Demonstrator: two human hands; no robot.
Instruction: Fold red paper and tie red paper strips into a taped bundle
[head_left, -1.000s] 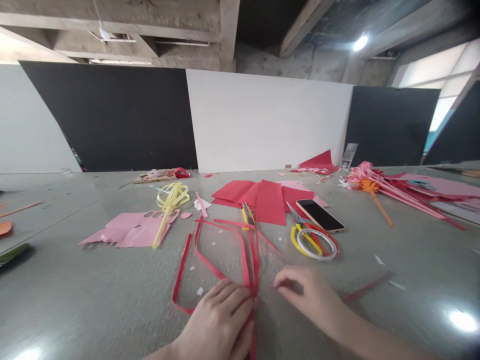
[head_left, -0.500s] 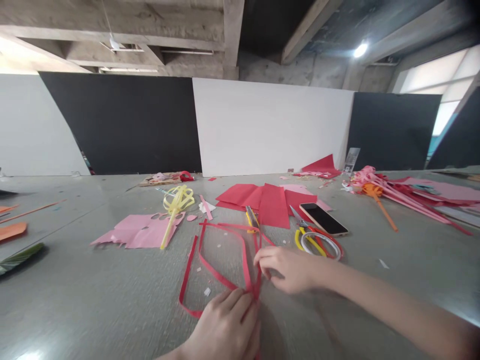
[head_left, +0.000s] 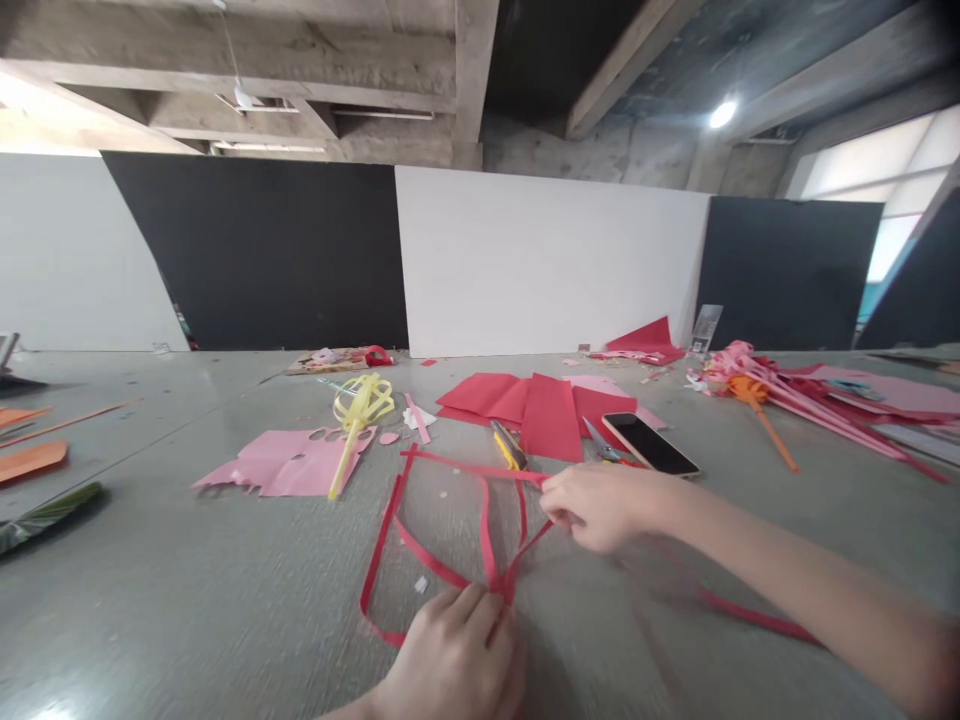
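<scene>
Here, a grey bench (head_left: 187, 600) stands before black and white wall panels (head_left: 547, 260) under concrete beams. Red paper strips (head_left: 450, 480) loop between both hands: the left hand (head_left: 457, 665) pins their crossing down, the right hand (head_left: 600, 505) pinches one strip. One phone (head_left: 649, 443), one pink sheet (head_left: 289, 462) lie beyond.

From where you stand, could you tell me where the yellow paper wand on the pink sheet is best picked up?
Pinch the yellow wand by its straight stick near the lower end, coming from above and the near side. The looped head at the far end looks flimsy, and the stick's tip juts past the pink sheet.
</scene>
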